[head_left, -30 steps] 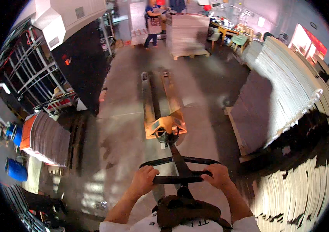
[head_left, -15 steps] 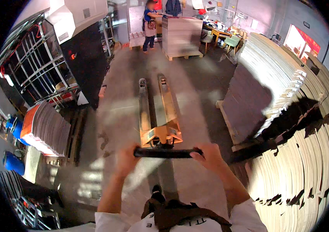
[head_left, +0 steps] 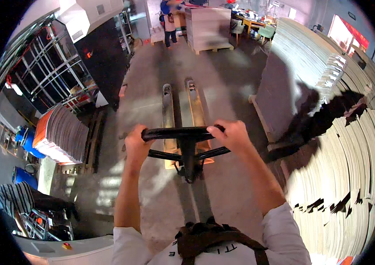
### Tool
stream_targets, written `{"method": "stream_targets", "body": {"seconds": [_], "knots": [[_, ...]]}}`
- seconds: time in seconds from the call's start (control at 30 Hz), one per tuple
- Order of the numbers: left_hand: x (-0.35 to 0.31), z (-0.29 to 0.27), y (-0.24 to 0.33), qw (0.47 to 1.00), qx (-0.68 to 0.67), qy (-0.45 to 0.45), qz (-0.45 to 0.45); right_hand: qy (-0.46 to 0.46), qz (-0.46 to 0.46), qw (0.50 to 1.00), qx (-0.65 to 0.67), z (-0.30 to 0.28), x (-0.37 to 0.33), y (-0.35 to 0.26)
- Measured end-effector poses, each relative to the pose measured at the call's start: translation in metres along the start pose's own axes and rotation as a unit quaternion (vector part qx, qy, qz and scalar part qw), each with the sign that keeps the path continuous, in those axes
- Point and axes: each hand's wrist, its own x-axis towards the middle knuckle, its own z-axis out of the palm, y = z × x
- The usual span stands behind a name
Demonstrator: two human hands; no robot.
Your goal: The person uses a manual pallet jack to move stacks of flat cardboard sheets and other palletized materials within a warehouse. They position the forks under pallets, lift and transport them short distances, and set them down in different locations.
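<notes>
Both my hands are closed round the black handle (head_left: 174, 133) of a yellow pallet jack in front of me. My left hand (head_left: 136, 145) grips the left end of the bar, and my right hand (head_left: 234, 136) grips the right end with the thumb along it. Below the bar are the dark shaft (head_left: 189, 161) and lower braces of the handle. Beyond it, two worn forks, the left fork (head_left: 168, 108) and the right fork (head_left: 195, 106), point away from me along the floor with no load on them. The handle hides part of the yellow body.
Tall cardboard stacks (head_left: 342, 172) line the right side. Ahead stands a sheet stack (head_left: 208, 28) on a pallet, beside a person (head_left: 170, 26) in blue. On the left are a smaller stack (head_left: 66, 134), a metal frame (head_left: 50, 70) and a person in stripes (head_left: 15, 198).
My hands and the handle have moved forward, away from my body, and the handle's shaft and braces now show. The person at lower left shows more fully.
</notes>
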Motion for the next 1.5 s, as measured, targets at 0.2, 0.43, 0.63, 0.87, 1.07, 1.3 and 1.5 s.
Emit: {"method": "stream_targets", "body": {"seconds": [0.2,0.43,0.63,0.87,1.07,1.3,1.5], "knots": [[-0.026,-0.007,0.018,0.998,-0.004,0.060,-0.008,-0.022,0.021,0.999,0.015,-0.006,-0.008,-0.002],[-0.112,-0.052,0.087,0.988,0.085,0.115,-0.056,-0.031,-0.104,0.993,0.052,-0.033,-0.067,-0.027],[-0.182,-0.085,0.163,0.974,0.158,0.041,-0.159,-0.141,-0.188,0.968,0.092,-0.053,-0.070,-0.017],[-0.241,-0.072,0.243,0.949,0.163,-0.080,-0.258,-0.269,-0.308,0.880,0.241,-0.032,-0.023,0.027],[-0.237,-0.058,0.263,0.927,0.174,-0.078,-0.322,-0.265,-0.338,0.855,0.290,0.002,0.008,0.028],[-0.216,-0.064,0.242,0.936,0.178,-0.037,-0.302,-0.263,-0.333,0.841,0.335,0.052,0.056,-0.009],[-0.199,-0.105,0.174,0.945,0.158,-0.071,-0.276,-0.259,-0.307,0.843,0.358,0.107,0.077,-0.037]]}}
